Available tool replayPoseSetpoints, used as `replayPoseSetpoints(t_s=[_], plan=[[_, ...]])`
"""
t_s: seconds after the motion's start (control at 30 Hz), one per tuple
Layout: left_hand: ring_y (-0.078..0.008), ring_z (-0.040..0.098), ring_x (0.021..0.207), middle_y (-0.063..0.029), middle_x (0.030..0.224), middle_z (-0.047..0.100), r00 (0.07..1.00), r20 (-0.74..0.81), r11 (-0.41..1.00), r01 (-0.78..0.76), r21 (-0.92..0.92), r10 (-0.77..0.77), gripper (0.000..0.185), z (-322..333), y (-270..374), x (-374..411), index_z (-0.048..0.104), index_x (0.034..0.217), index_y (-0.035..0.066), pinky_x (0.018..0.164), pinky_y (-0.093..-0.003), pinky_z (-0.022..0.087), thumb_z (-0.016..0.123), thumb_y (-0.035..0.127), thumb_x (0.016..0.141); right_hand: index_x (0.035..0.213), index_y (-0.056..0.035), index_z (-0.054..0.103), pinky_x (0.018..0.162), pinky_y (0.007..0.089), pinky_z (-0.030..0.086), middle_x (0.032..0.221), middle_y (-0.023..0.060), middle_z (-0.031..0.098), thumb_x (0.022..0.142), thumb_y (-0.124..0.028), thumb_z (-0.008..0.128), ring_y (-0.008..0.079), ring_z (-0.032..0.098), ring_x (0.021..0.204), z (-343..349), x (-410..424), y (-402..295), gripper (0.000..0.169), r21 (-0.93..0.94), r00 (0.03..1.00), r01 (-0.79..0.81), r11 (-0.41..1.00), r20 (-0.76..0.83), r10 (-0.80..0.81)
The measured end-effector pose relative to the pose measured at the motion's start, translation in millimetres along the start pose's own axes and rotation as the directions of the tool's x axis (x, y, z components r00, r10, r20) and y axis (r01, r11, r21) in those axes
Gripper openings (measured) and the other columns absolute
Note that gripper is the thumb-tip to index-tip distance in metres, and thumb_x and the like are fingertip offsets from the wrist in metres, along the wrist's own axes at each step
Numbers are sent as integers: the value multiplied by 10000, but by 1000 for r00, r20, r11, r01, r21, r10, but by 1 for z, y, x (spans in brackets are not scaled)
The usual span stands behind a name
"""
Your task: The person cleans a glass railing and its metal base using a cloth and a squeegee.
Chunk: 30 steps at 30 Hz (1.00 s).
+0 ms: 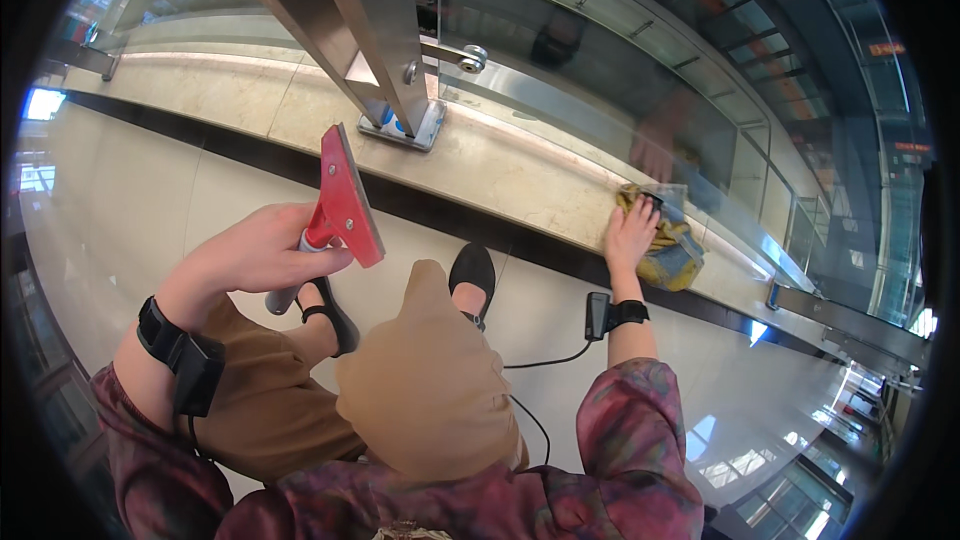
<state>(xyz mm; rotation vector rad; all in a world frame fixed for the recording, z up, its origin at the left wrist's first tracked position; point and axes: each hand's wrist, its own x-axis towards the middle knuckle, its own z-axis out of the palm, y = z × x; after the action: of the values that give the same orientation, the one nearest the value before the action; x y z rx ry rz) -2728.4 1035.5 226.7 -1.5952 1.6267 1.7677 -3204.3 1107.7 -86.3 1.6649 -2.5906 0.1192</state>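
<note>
My left hand [274, 247] grips a red scraper [341, 202] by its handle, over the floor to the left of my knee. Two screws show on its flat head, and its long edge faces right. On the stone ledge [517, 180], my right hand [632, 234] presses on a crumpled yellow and grey cloth [670, 253]. The cloth lies against the foot of the glass panel [570, 90] and partly hangs at the ledge's front side. A small dark thing shows by my right fingertips; I cannot tell what it is.
A steel railing post [382, 37] rises from a base plate [405, 127] on the ledge. A round clamp [472, 58] joins it to the glass. Another metal post [847, 319] stands at the right. A black cable [544, 364] runs from my right wrist device. Glossy floor tiles [150, 165] lie below.
</note>
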Motion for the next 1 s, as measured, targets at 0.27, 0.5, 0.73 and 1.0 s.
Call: replayPoseSetpoints(t_s=[0.27,0.5,0.73,1.0], plan=[[-122,547,626,-42,762,629,974,-175,989,-138,47,144,355,3,-23,18,656,1000,43,619,-277,449,675,366,855,1358,-39,462,1120,541,204,1472,150,360,847,-404,608,411,253,1383,-51,-48,-145,644,374,923,335,865,54,-381],[-92,436,652,14,666,505,864,-382,912,-395,-111,328,515,18,-50,54,670,1051,61,628,-264,392,495,535,950,1260,-53,566,1058,389,376,1322,133,550,830,-224,668,244,497,1254,-169,-71,-235,474,953,572,32,302,231,-787],[-160,519,1072,-58,1125,601,804,-473,814,-519,-261,361,571,33,-17,44,614,1204,76,971,-347,408,442,561,958,1369,-37,391,1034,343,390,1227,93,531,782,-124,636,189,512,1176,-208,-86,-277,642,881,377,-472,8,210,-902],[-294,559,1165,-166,1249,587,883,-226,910,-382,161,411,746,42,-14,25,476,1367,66,964,-343,436,468,643,895,1004,-48,555,699,272,491,803,13,536,939,-268,579,111,528,703,-198,-101,-235,231,767,559,-627,-134,324,-764]])
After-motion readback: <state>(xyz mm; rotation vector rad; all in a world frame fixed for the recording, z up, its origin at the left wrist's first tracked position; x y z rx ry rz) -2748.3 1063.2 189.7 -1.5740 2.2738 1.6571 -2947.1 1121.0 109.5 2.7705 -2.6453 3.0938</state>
